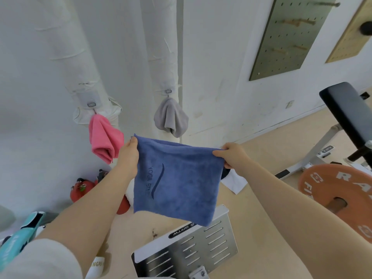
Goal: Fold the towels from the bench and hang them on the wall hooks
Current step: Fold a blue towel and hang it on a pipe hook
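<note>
Blue towel [177, 178], folded square with dark printed lettering, hung flat below the two upper corners where it was pinched. Pink towel [104, 137] and grey towel [171, 117] hung bunched on hooks beyond the grip.

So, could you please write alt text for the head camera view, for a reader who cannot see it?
A person's left hand and right hand hold a blue towel stretched by its top corners. Behind it, a pink towel and a grey towel hang from hooks on white wrapped pipes.
</note>
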A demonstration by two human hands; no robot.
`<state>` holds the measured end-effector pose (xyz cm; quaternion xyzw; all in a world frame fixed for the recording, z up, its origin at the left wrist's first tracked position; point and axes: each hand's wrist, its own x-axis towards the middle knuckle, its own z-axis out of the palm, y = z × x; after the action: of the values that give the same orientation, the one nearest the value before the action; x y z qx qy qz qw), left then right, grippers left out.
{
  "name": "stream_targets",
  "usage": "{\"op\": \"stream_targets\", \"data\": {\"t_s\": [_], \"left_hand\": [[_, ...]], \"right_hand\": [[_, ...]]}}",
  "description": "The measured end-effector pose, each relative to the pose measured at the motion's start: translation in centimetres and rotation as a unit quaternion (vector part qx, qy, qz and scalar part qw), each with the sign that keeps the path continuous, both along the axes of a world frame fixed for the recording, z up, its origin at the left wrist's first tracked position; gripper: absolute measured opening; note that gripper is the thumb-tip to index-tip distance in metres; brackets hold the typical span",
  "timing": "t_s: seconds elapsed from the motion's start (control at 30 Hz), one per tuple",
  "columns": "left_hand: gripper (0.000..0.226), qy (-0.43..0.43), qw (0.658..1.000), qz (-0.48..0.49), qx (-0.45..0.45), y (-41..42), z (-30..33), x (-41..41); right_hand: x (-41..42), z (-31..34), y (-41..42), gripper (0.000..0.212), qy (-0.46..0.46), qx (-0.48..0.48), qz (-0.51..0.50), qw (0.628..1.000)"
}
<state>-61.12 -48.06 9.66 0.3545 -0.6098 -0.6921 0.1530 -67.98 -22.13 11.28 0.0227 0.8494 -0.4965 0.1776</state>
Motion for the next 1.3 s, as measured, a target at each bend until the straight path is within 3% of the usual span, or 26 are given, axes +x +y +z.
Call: {"op": "stream_targets", "data": {"t_s": [0.1,0.23,0.33,0.43,0.53,0.67,0.8,0.97,1.07,1.17,1.3], "left_hand": [[0.026,-0.001,0.999,-0.047,-0.019,1.7,0.4,0.0],[0.027,0.019,0.993,-0.114,-0.026,4.0,1.2,-0.1],[0.032,0.051,0.987,-0.156,-0.002,6.0,1.7,0.0],[0.028,0.077,0.98,-0.184,0.007,7.7,2.2,0.4],[0.028,0.083,0.976,-0.2,0.007,8.4,2.2,0.9],[0.03,0.068,0.972,-0.223,0.004,9.4,1.7,1.1],[0.035,0.086,0.967,-0.236,0.039,10.1,1.5,1.5],[0.033,0.12,0.954,-0.268,0.061,10.1,1.9,2.0],[0.049,0.145,0.939,-0.311,0.023,9.9,2.4,2.2],[0.033,0.138,0.937,-0.318,-0.036,9.5,2.7,2.8],[0.023,0.115,0.957,-0.264,-0.041,8.6,2.8,3.1]], "right_hand": [[0.6,0.3,-1.6,0.037,-0.037,-0.031,0.06,0.997],[2.5,2.1,-4.4,0.01,-0.056,-0.13,0.074,0.987],[3.4,3.2,-5.7,0.015,-0.04,-0.224,0.084,0.97],[3.8,3.4,-5.6,0.019,-0.045,-0.26,0.115,0.958],[4.0,2.6,-4.9,0.031,0.044,-0.169,0.167,0.97],[4.3,1.8,-4.5,0.011,0.225,0.015,0.133,0.965],[4.8,1.3,-4.1,0.016,0.317,0.04,0.174,0.932],[5.2,1.6,-4.1,0.019,0.304,0.012,0.16,0.939],[5.5,2.0,-4.2,0.028,0.316,0.041,0.101,0.943],[5.4,2.3,-4.3,0.035,0.263,0.017,0.063,0.962],[4.2,2.2,-3.0,0.039,0.219,0.066,0.185,0.956]]}}
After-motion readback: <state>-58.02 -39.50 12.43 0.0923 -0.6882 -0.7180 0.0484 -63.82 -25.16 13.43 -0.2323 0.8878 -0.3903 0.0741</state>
